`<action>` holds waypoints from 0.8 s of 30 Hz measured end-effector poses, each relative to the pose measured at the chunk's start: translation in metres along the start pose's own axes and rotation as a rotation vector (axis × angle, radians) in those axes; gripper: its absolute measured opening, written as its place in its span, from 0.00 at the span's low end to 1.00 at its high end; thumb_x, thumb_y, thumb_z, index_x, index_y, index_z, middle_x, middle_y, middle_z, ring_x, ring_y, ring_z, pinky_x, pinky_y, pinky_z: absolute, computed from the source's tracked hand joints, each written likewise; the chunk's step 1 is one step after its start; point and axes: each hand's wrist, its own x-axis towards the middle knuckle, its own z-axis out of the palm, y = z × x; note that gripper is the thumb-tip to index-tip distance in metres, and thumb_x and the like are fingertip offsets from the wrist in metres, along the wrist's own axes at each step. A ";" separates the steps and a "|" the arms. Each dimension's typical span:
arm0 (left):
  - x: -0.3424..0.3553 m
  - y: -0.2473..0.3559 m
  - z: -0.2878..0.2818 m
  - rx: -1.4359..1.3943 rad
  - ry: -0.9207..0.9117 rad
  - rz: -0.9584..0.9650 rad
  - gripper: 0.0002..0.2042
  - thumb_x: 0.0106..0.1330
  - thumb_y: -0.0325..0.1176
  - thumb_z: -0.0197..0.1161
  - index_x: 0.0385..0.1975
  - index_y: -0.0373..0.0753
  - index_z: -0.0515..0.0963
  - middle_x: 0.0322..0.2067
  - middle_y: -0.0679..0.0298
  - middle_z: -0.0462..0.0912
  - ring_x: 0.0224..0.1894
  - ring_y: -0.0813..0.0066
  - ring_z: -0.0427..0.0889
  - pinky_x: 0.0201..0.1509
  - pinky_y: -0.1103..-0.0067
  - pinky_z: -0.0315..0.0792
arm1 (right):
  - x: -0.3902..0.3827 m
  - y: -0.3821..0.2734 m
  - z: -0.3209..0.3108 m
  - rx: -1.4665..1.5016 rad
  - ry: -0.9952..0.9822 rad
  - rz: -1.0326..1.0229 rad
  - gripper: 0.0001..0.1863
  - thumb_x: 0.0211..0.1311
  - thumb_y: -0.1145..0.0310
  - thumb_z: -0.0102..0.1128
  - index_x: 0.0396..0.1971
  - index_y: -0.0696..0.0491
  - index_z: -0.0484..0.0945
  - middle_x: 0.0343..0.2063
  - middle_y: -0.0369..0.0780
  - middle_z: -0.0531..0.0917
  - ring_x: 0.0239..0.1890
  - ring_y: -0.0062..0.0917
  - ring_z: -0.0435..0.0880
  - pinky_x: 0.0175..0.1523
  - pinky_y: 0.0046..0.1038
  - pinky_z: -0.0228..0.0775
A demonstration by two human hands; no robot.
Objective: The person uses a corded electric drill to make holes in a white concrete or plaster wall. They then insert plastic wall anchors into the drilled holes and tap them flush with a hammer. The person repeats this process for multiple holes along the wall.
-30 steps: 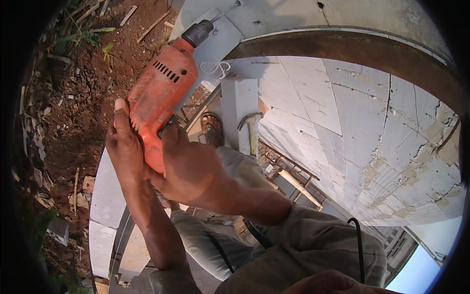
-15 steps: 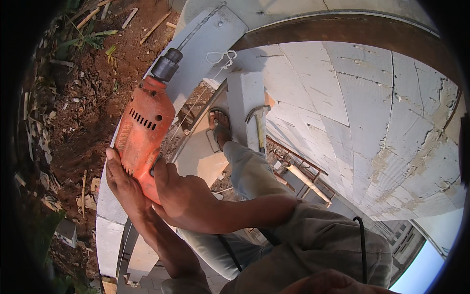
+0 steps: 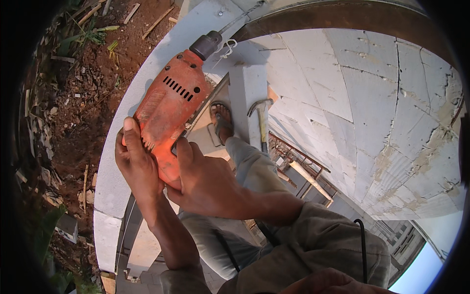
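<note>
Both of my hands are on an orange-red power drill [image 3: 174, 98] with a black chuck [image 3: 205, 45]. My right hand [image 3: 210, 181] wraps round its handle, a finger at the trigger. Pressed to the back end of the drill body is my left hand [image 3: 139, 164], its thumb up along the side. The long drill bit [image 3: 242, 18] points up and to the right, its tip by the corner where the white block wall meets the brown beam. Whether the tip touches anything, I cannot tell.
A claw hammer [image 3: 263, 125] rests against a white block [image 3: 244, 93] near my sandalled foot [image 3: 223, 120]. Knotted white string [image 3: 227, 49] hangs by the chuck. A brown beam [image 3: 342, 18] spans above the white block wall [image 3: 342, 108]. Reddish soil [image 3: 93, 103] with wood scraps lies left.
The drill has moved right and slightly up with both hands on it. Its bit tip has shifted from above the white block top toward the brown beam's end.
</note>
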 end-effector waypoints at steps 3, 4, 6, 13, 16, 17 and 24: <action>0.000 0.000 0.005 -0.016 0.005 0.011 0.18 0.74 0.45 0.58 0.39 0.31 0.75 0.35 0.60 0.82 0.34 0.81 0.80 0.38 0.81 0.75 | 0.003 0.001 -0.003 -0.024 -0.043 0.030 0.39 0.49 0.63 0.70 0.52 0.74 0.60 0.35 0.55 0.75 0.20 0.43 0.82 0.23 0.37 0.77; 0.000 0.000 0.007 -0.025 0.013 0.019 0.18 0.74 0.45 0.57 0.39 0.31 0.75 0.35 0.60 0.82 0.34 0.81 0.80 0.38 0.81 0.76 | 0.004 0.001 -0.002 -0.016 -0.038 0.022 0.39 0.50 0.63 0.69 0.52 0.74 0.60 0.35 0.55 0.75 0.20 0.43 0.82 0.23 0.37 0.77; 0.004 -0.004 0.003 -0.028 -0.013 0.009 0.18 0.74 0.45 0.57 0.39 0.31 0.76 0.35 0.60 0.82 0.35 0.81 0.80 0.39 0.81 0.75 | 0.004 0.002 -0.002 -0.020 -0.037 0.026 0.39 0.50 0.62 0.69 0.52 0.74 0.60 0.36 0.55 0.75 0.20 0.43 0.82 0.23 0.37 0.77; 0.014 -0.014 0.013 -0.051 -0.019 -0.019 0.19 0.75 0.46 0.56 0.38 0.32 0.76 0.34 0.63 0.80 0.35 0.81 0.78 0.41 0.81 0.74 | 0.011 0.010 -0.002 -0.063 -0.063 0.116 0.41 0.50 0.60 0.70 0.56 0.71 0.59 0.37 0.54 0.76 0.25 0.45 0.84 0.27 0.40 0.77; 0.017 -0.018 0.009 -0.038 -0.005 -0.027 0.19 0.75 0.46 0.55 0.37 0.32 0.76 0.33 0.64 0.80 0.34 0.82 0.77 0.41 0.82 0.73 | 0.014 0.006 -0.003 -0.086 -0.109 0.168 0.42 0.50 0.59 0.70 0.57 0.69 0.59 0.38 0.53 0.77 0.28 0.46 0.84 0.30 0.42 0.78; 0.017 -0.017 0.009 -0.039 -0.021 -0.030 0.19 0.75 0.47 0.56 0.37 0.32 0.75 0.33 0.64 0.80 0.34 0.82 0.77 0.41 0.82 0.73 | 0.014 0.005 -0.005 -0.102 -0.122 0.165 0.42 0.50 0.59 0.70 0.57 0.69 0.59 0.38 0.53 0.77 0.28 0.46 0.84 0.30 0.43 0.78; -0.018 0.020 0.043 0.085 0.152 0.064 0.20 0.73 0.48 0.60 0.35 0.32 0.73 0.30 0.64 0.77 0.32 0.83 0.76 0.38 0.85 0.71 | 0.001 -0.007 -0.047 0.007 -0.181 0.134 0.35 0.53 0.60 0.67 0.51 0.68 0.60 0.35 0.51 0.77 0.22 0.44 0.84 0.24 0.41 0.77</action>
